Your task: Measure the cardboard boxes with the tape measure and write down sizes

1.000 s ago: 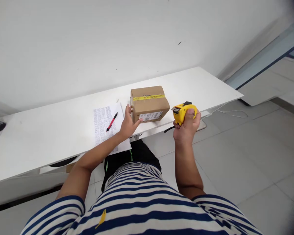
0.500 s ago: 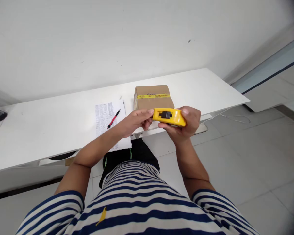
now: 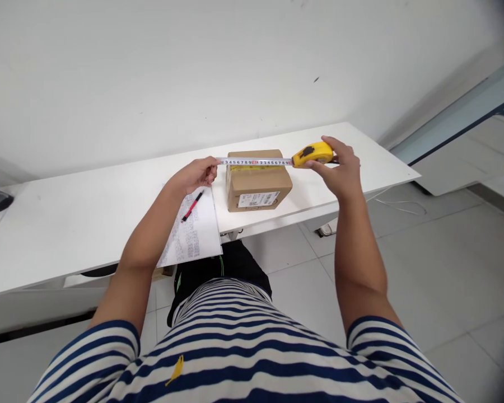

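White bench (image 3: pixel 88 224) is carrying everything; the box is sitting on its right half.

Cardboard box (image 3: pixel 258 182): brown, sealed with a yellow strip, printed label facing the person. It is looking stiff-walled and probably light. Best hold, I judge, is two opposite side faces.

Sheet of paper (image 3: pixel 193 235) is lying just left of the box, its near edge hanging over the bench edge.

Left hand (image 3: pixel 193 174) is hovering left of the box's far top edge, fingers pinched together on the end of the blade (image 3: pixel 256 162). Right hand (image 3: pixel 340 168) is sitting right of the box, wrapped around the yellow tape measure (image 3: pixel 313 153).

The blade is running across the box's far top edge, numbers up. Cannot tell whether it is touching the cardboard. Likely thin springy steel, apt to kink or snap back, so best held at the end hook and at the case. The case is looking hard and smooth, so it wants a full wrap of the fingers.

Red pen (image 3: pixel 192 206) is resting on the paper, left of the box.
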Action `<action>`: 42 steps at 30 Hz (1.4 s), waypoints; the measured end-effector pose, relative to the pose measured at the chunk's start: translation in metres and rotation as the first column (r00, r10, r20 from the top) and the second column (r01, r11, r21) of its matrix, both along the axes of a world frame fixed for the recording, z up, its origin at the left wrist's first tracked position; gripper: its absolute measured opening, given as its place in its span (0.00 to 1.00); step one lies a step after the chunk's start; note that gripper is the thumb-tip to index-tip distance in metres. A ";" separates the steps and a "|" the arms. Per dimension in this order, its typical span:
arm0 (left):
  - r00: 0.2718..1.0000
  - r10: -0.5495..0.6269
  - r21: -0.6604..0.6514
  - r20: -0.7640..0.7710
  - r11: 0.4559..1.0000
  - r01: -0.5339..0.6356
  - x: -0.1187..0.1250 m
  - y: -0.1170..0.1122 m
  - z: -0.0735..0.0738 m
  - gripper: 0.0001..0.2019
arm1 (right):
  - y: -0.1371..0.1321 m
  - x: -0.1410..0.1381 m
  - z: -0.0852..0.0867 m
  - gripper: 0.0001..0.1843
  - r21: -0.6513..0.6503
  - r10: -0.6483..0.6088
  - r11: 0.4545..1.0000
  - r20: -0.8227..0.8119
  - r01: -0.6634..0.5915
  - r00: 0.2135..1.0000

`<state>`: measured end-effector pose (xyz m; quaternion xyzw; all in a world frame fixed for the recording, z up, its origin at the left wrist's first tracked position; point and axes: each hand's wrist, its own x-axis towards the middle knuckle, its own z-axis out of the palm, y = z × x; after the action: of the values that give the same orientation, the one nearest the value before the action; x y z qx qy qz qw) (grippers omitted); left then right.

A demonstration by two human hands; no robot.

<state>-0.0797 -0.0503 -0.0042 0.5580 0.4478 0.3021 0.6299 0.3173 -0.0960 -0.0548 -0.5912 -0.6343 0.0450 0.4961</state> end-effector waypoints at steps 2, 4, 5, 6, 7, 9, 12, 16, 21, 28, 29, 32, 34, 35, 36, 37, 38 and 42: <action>0.990 -0.088 -0.028 -0.108 0.996 0.085 -0.005 0.007 -0.009 0.18 | 0.008 0.008 0.000 0.37 -0.054 0.058 0.997 -0.040 -0.060 0.997; 0.978 -0.138 -0.038 -0.158 0.990 0.133 -0.005 0.012 -0.017 0.20 | 0.012 0.008 0.000 0.38 -0.087 0.100 0.990 -0.086 -0.107 0.991; 0.977 -0.137 -0.030 -0.162 0.991 0.134 -0.004 0.014 -0.020 0.21 | 0.013 0.006 0.000 0.38 -0.098 0.112 0.988 -0.107 -0.123 0.988; 0.978 -0.133 -0.021 -0.161 0.991 0.131 -0.001 0.017 -0.022 0.21 | 0.013 0.003 0.001 0.39 -0.108 0.123 0.985 -0.125 -0.136 0.985; 0.977 -0.137 -0.019 -0.165 0.991 0.136 0.003 0.020 -0.023 0.21 | 0.014 0.000 0.003 0.39 -0.118 0.132 0.982 -0.138 -0.148 0.982; 0.968 -0.170 -0.038 -0.186 0.985 0.166 0.011 0.026 -0.022 0.23 | 0.014 -0.006 0.006 0.39 -0.137 0.145 0.977 -0.145 -0.165 0.979; 0.956 -0.205 -0.081 -0.212 0.978 0.191 0.022 0.030 -0.018 0.24 | 0.014 -0.012 0.010 0.39 -0.156 0.143 0.974 -0.141 -0.164 0.980; 0.952 -0.193 -0.061 -0.237 0.981 0.184 0.026 0.027 -0.015 0.25 | 0.011 -0.012 0.009 0.39 -0.155 0.140 0.975 -0.143 -0.162 0.980; 0.929 -0.209 0.063 -0.306 0.969 0.238 0.025 0.023 -0.011 0.25 | 0.011 -0.008 0.004 0.38 -0.118 0.155 0.979 -0.104 -0.167 0.982; 0.953 -0.232 0.277 -0.193 0.919 0.280 0.009 0.012 0.012 0.22 | -0.014 -0.002 0.043 0.37 0.002 0.094 0.996 0.044 -0.094 0.995; 0.970 -0.213 0.294 -0.119 0.926 0.239 0.005 0.007 0.015 0.22 | -0.023 -0.007 0.050 0.37 0.031 0.072 0.997 0.076 -0.074 0.995; 0.974 -0.215 0.297 0.070 0.937 0.185 -0.005 -0.013 0.018 0.26 | -0.051 -0.039 0.060 0.39 0.077 0.009 0.997 0.220 -0.026 0.975; 0.951 -0.282 0.290 0.123 0.927 0.238 -0.007 -0.027 0.013 0.27 | -0.064 -0.072 0.054 0.40 0.044 0.033 0.998 0.336 -0.050 0.941; 0.940 -0.319 0.284 0.121 0.919 0.275 -0.006 -0.033 0.008 0.26 | -0.068 -0.090 0.047 0.41 0.022 0.070 0.996 0.389 -0.085 0.918; 0.931 -0.348 0.275 0.111 0.911 0.308 -0.005 -0.038 0.002 0.25 | -0.069 -0.108 0.040 0.40 0.009 0.116 0.991 0.437 -0.133 0.892; 0.925 -0.364 0.265 0.109 0.908 0.325 -0.005 -0.042 -0.004 0.24 | -0.068 -0.126 0.033 0.39 0.014 0.160 0.982 0.475 -0.189 0.865; 0.923 -0.362 0.255 0.129 0.912 0.321 -0.005 -0.046 -0.010 0.22 | -0.065 -0.144 0.028 0.37 0.038 0.195 0.968 0.506 -0.248 0.840; 0.897 -0.186 0.130 0.401 0.981 0.145 -0.018 -0.054 -0.023 0.23 | -0.032 -0.205 0.025 0.27 0.177 0.264 0.876 0.605 -0.449 0.752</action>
<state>-0.0974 -0.1047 -0.0269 0.5478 0.2412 0.3792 0.7057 0.1127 -0.1285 -0.0295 -0.3579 -0.8527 -0.1367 0.3551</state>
